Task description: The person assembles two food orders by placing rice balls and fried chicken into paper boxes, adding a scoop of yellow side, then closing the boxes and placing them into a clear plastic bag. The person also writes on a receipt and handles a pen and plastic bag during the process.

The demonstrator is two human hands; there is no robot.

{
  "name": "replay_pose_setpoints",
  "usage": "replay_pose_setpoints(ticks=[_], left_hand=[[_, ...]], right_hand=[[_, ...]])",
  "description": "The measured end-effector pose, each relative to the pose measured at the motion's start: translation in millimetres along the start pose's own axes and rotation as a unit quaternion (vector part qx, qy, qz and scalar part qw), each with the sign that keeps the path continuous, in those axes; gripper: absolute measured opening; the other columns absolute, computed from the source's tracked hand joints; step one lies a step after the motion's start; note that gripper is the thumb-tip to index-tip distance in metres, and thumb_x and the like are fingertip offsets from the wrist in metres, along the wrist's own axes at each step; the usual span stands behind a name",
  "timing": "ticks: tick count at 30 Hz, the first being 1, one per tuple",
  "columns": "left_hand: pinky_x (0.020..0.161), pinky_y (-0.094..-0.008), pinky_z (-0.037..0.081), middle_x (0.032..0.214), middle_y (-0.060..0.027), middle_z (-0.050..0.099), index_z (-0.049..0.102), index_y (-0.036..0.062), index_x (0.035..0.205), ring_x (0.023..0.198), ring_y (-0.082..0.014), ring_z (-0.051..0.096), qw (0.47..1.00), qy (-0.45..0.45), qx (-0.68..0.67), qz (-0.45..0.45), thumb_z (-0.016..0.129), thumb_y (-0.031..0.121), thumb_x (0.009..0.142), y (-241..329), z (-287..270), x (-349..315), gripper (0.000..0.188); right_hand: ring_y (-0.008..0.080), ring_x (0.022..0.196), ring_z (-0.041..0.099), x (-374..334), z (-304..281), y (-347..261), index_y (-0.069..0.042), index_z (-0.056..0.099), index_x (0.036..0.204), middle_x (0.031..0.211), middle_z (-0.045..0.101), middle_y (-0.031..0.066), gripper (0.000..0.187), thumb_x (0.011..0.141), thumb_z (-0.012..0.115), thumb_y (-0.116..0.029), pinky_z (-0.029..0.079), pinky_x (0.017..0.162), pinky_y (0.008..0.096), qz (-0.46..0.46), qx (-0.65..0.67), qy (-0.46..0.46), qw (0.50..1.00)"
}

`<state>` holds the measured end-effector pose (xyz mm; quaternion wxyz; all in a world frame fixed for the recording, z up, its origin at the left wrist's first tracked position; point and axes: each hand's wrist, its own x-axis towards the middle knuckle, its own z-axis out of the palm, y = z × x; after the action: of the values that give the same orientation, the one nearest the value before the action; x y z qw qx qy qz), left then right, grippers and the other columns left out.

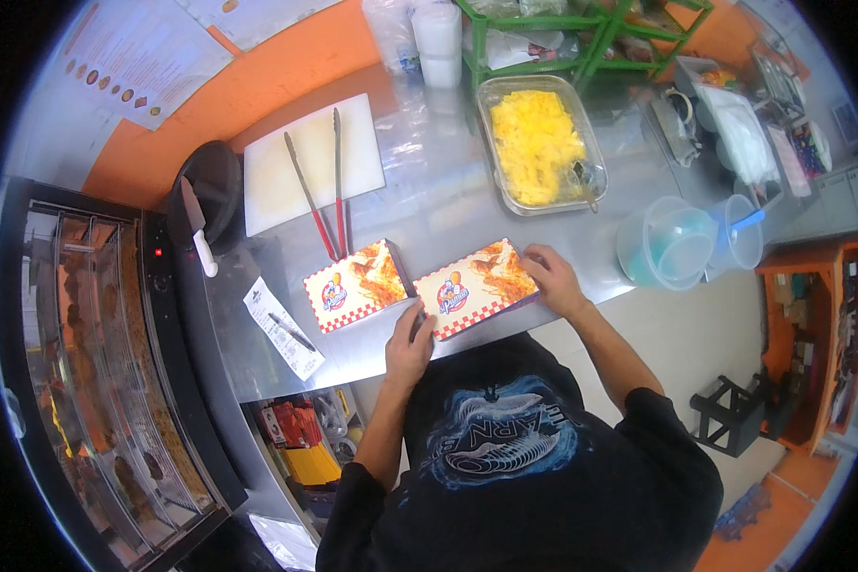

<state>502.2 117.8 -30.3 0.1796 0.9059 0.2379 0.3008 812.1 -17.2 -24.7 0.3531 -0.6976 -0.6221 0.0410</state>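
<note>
A closed cardboard food box [475, 289] with a fried-food picture and red checks lies on the steel table in front of me. My left hand [409, 345] grips its left end, near the front corner. Around the right end, fingers bent over the edge, is my right hand [555, 279]. A second, matching food box [357, 288] sits just to the left, closed and untouched. Behind that one, red-handled tongs [338, 205] rest partly on a white cutting board [267, 176], handles toward me.
A glass dish [543, 208] of yellow food stands behind the boxes. To the right are clear plastic tubs [650, 250]; to the left, a receipt with a pen [291, 332] and a white-handled knife [200, 236]. A green rack [582, 57] stands at the back. A heated display cabinet [153, 381] borders the left.
</note>
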Motion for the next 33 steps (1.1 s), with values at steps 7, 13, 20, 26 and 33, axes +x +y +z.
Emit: replay_pose_setpoints(ticks=[7,13,20,26,33], left_hand=[[0.106,-0.0520,0.048,0.147,-0.0277,0.047,0.062,0.0083,0.126,0.132,-0.0454,0.051,0.991,-0.133,0.004,-0.023,0.076,0.010,0.081,16.3,-23.8,8.8,0.047],[0.120,-0.0631,0.024,0.159,-0.0280,0.032,0.049,0.0167,0.148,0.149,-0.0497,0.026,0.958,-0.278,0.051,0.044,0.083,0.032,0.078,52.1,-36.5,59.5,0.079],[0.111,-0.0761,0.024,0.162,-0.0264,0.028,0.046,0.0384,0.152,0.148,-0.0521,0.026,0.955,-0.234,0.117,0.140,0.078,0.034,0.084,43.3,4.6,71.5,0.076],[0.110,-0.0766,0.024,0.161,-0.0269,0.030,0.050,0.0376,0.150,0.147,-0.0540,0.026,0.961,-0.215,0.104,0.137,0.073,0.034,0.089,37.7,13.9,62.5,0.066],[0.110,-0.0766,0.024,0.159,-0.0287,0.033,0.051,0.0337,0.151,0.146,-0.0561,0.026,0.962,-0.215,0.108,0.130,0.068,0.030,0.093,42.5,11.5,64.6,0.060]], right_hand=[[0.0321,0.111,0.066,5.2,-22.8,-11.0,-0.011,0.061,0.127,0.129,0.062,0.0148,0.048,0.081,0.066,-0.001,0.058,0.086,0.0416,-0.041,-0.060,-0.096,0.993],[0.0327,0.127,0.057,1.8,-37.0,-51.0,0.004,0.045,0.145,0.150,0.049,0.0201,0.065,0.085,0.064,-0.014,0.053,0.095,0.0479,0.007,-0.239,-0.245,0.940],[0.0309,0.125,0.058,-9.1,-14.7,-71.4,0.007,0.042,0.146,0.156,0.044,0.0205,0.066,0.088,0.060,-0.020,0.055,0.087,0.0479,0.022,-0.344,-0.169,0.923],[0.0352,0.121,0.059,-18.6,-12.4,-86.0,0.005,0.042,0.145,0.146,0.050,0.0236,0.069,0.085,0.067,-0.017,0.054,0.086,0.0463,0.144,-0.208,-0.035,0.967],[0.0146,0.053,0.055,-43.7,55.5,-84.6,-0.001,0.053,0.106,0.071,0.059,0.0051,0.032,0.087,0.075,-0.016,0.044,0.047,0.0313,0.472,0.242,0.123,0.839]])
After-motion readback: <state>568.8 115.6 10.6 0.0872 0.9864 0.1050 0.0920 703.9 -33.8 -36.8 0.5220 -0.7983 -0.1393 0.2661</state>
